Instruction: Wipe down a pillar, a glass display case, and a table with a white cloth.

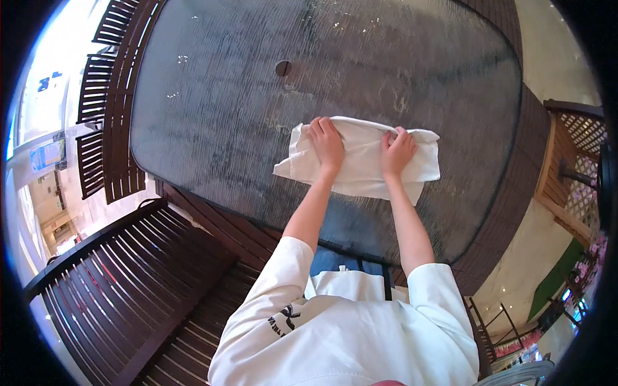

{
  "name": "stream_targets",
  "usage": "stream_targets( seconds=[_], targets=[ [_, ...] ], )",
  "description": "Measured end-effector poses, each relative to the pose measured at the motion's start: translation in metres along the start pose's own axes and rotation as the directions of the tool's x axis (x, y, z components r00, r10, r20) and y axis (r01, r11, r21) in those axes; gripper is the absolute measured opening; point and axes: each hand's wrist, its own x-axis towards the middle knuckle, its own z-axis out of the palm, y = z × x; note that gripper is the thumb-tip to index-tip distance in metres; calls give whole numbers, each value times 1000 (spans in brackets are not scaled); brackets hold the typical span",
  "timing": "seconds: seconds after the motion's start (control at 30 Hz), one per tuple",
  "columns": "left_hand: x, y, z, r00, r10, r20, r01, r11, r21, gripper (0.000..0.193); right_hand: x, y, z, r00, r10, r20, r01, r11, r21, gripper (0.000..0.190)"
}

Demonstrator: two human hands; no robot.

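A folded white cloth [363, 159] lies spread over the near part of a dark glass tabletop [212, 111] with a rippled texture. My left hand [328, 144] is on the cloth's left part, its fingers curled at the far edge. Farther right, my right hand [400, 150] grips a fold along that same far edge, thumb and fingers bunching the fabric. The cloth's left corner and its near edge lie loose and uneven. What is under the cloth is hidden.
A round hole [283, 68] pierces the tabletop beyond the cloth. Dark slatted benches [130, 284] stand at the near left and along the left side [123, 111]. To the right is a wooden lattice structure [560, 159]. Pink flowers [586, 270] show near the right rim.
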Motion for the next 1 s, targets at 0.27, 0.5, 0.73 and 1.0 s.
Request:
stream_targets(
  seconds=[0.27, 0.5, 0.73, 1.0],
  targets=[
    [-2, -3, -3, 998, 36, -54, -29, 991, 131, 8, -2, -4, 4, 996, -74, -49, 73, 997, -20, 21],
    [-80, -11, -42, 998, 59, -24, -58, 997, 54, 10, -60, 5, -17, 991, -129, 22, 128, 990, 50, 20],
    [-160, -22, -89, 984, 41, 175, -63, 991, 121, 12, -141, 14, -54, 982, -119, 149, 109, 991, 77, 26],
    [-192, -32, -115, 875, 152, 460, -310, 905, 290, 32, -200, 28, -72, 954, -124, 274, 111, 992, 63, 31]
  ],
)
